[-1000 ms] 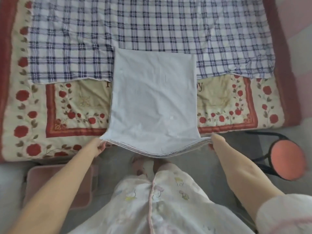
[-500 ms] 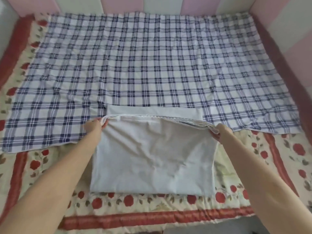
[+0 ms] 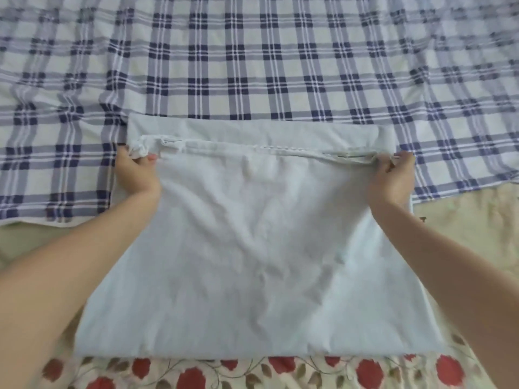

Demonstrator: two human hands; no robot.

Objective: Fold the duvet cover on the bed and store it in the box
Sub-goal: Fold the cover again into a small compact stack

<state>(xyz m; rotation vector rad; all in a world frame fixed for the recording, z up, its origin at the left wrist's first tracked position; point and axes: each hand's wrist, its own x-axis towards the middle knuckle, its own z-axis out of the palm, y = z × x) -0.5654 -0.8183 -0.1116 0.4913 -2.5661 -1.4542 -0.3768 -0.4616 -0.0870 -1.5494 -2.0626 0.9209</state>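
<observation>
Now | far corners of duvet cover [image 3: 252, 248] were pinched by left grip [image 3: 136, 172] and right grip [image 3: 393, 176] | risk: layers could be skewed if released unevenly.

Bed [image 3: 16, 242] is covered w/ a cream quilt [image 3: 463, 234], red roses & leaves printed along the near edge. A blue-and-white plaid sheet [image 3: 252, 66] lies on the quilt's far part, spanning left to right, lightly wrinkled at both sides. A white cover [image 3: 252, 262] lies folded in the centre: far part on the sheet, near part on the quilt, near edge just short of the roses. Its top layer stops short of the far edge, so a strip of the lower layer shows.
</observation>
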